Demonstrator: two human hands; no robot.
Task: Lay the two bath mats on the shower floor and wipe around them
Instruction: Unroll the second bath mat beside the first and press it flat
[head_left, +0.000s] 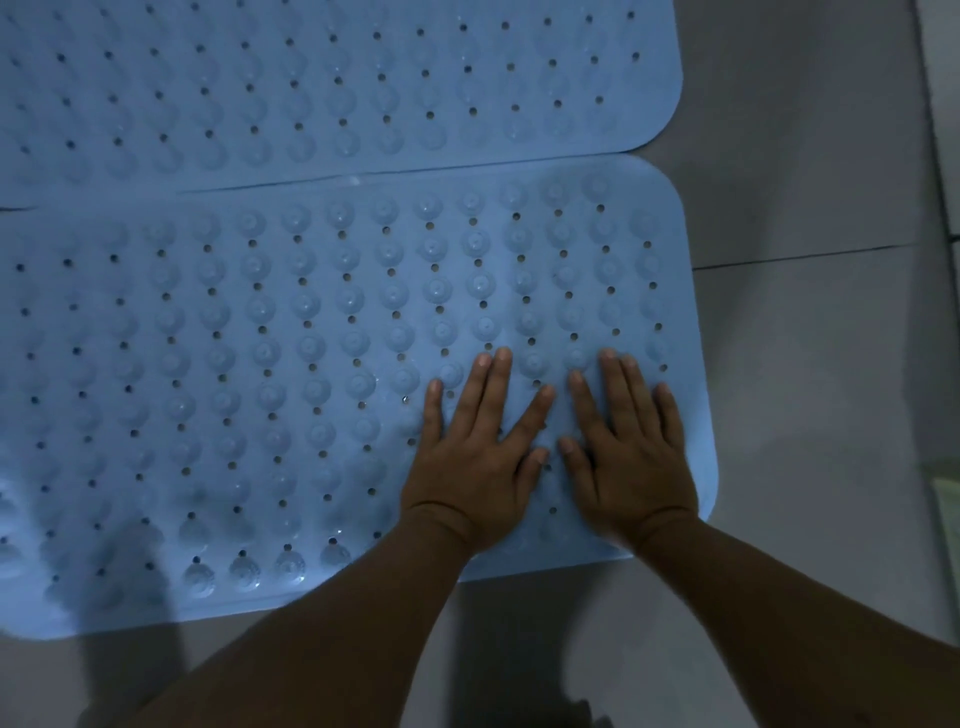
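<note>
On the grey tiled shower floor (810, 364), the left hand (475, 457) and right hand (631, 457) press flat, fingers straight, on the nearer perforated blue rubber bath mat (260, 389), edge-to-edge with its far twin (311, 88); pressing firmly outward should seat its suction cups.

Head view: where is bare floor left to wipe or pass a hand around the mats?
Bare grey tile floor runs along the right ends of both blue perforated rubber mats, and below the near mat's front edge. No gap between the mats. Left hand and right hand press the near mat's right end.
</note>
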